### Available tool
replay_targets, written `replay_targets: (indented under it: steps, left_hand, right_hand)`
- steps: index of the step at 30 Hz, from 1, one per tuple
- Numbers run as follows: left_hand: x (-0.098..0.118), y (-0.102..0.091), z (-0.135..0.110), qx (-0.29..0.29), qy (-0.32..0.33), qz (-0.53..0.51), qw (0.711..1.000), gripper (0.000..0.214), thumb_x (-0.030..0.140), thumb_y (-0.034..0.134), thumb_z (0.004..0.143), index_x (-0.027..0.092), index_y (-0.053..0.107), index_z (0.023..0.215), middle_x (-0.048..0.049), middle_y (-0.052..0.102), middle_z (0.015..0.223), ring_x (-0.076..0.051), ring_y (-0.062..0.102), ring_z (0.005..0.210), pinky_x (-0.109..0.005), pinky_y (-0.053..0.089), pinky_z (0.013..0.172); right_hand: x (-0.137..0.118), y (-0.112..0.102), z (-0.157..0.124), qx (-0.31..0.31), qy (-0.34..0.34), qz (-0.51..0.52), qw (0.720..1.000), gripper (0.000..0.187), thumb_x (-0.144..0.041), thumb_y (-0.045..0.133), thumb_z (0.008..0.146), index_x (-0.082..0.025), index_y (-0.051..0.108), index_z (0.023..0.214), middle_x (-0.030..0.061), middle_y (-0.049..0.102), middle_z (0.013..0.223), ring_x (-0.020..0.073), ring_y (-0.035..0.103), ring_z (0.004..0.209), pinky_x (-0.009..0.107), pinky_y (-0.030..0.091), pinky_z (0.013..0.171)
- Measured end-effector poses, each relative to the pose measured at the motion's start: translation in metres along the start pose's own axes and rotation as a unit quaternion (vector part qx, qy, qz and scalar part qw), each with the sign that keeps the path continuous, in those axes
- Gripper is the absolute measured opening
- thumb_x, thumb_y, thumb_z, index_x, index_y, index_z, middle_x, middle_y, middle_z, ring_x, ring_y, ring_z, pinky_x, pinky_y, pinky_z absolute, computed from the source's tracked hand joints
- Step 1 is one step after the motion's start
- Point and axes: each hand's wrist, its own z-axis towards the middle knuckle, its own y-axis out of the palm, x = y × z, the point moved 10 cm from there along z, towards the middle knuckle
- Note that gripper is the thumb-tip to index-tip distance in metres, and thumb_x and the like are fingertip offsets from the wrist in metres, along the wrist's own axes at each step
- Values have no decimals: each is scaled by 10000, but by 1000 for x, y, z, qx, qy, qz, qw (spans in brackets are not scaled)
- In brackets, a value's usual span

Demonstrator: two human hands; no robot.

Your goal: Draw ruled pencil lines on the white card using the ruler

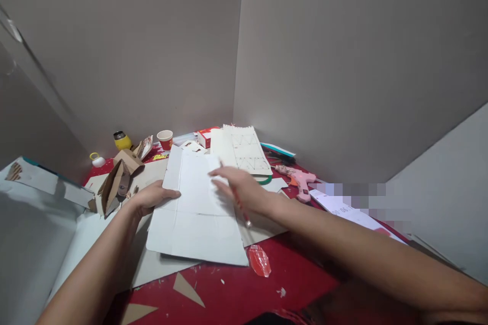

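A white cardboard sheet (198, 236) with a fold line and faint drawn lines lies at the middle of the table, over a greyish board. My left hand (154, 197) grips its left edge, thumb on top and the other fingers mostly hidden. Above the sheet's right half is my right hand (242, 188), slightly blurred, with its fingers closed round a red-striped pencil (240, 205). The pencil's back end points down toward me; I cannot tell whether its tip touches the sheet.
Behind the sheet lies a cream board (247, 147) with zigzag lines. A pink glue gun (303, 180) and a lit phone or tablet (343, 208) are at right. Folded brown cardboard (116, 183), a paper cup (165, 139) and a yellow container (122, 140) stand left. Grey walls enclose the table.
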Motion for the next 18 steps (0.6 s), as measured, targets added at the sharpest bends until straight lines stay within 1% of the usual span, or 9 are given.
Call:
replay_targets:
  steps: [1,3,4,6,9,12,15,18]
  left_hand:
    - [-6,3,3,-11,-6,3,1000,353,357,631,935,179,591,1237,-85,634,1213,-216,654,993,-425,574,830]
    - [-14,5,7,-23,-17,13,999,359,359,632,934,180,588,1243,-86,631,1223,-221,651,1004,-431,571,839]
    - [-18,6,8,-27,-25,20,999,359,360,632,934,180,589,1241,-86,630,1224,-222,651,1006,-432,570,841]
    - [-27,5,10,-30,-42,36,998,356,363,633,933,178,593,1234,-84,632,1221,-224,651,1006,-432,570,840]
    - [-35,2,14,-27,-66,63,995,350,365,634,932,175,601,1223,-82,635,1215,-225,651,1006,-431,570,840]
    - [-35,-2,17,-7,-88,98,991,346,365,637,929,174,604,1215,-81,637,1210,-225,651,1003,-429,569,837]
    - [-21,-5,19,29,-98,133,986,355,371,642,923,172,606,1215,-75,628,1227,-246,642,1031,-441,564,854]
    - [-3,-4,18,51,-92,144,984,368,374,643,922,174,602,1227,-74,617,1249,-261,632,1060,-456,557,874]
  right_hand:
    - [-6,23,-4,-65,-35,-15,997,142,-315,537,924,-230,642,881,63,685,899,213,597,844,356,451,817]
    - [-12,61,-12,-171,-90,-47,980,150,-226,540,911,-219,628,790,42,649,786,186,557,749,314,432,725]
    - [-11,74,-15,-210,-110,-64,969,166,-193,525,916,-212,623,784,38,632,762,178,535,720,302,416,694]
    - [-7,92,-20,-260,-133,-102,951,178,-154,491,936,-195,630,833,46,622,776,175,511,708,297,391,667]
    - [-3,104,-25,-300,-140,-158,930,187,-144,457,964,-166,642,944,83,635,835,193,507,725,315,376,659]
    - [-4,114,-29,-325,-134,-194,916,221,-137,425,976,-146,644,1004,116,651,869,219,521,758,342,386,678]
    - [-7,121,-33,-335,-126,-208,910,266,-84,391,962,-140,649,990,124,658,838,241,542,802,365,408,724]
    - [-7,119,-35,-329,-121,-204,914,271,-66,386,961,-138,645,995,130,668,868,241,565,843,358,427,756]
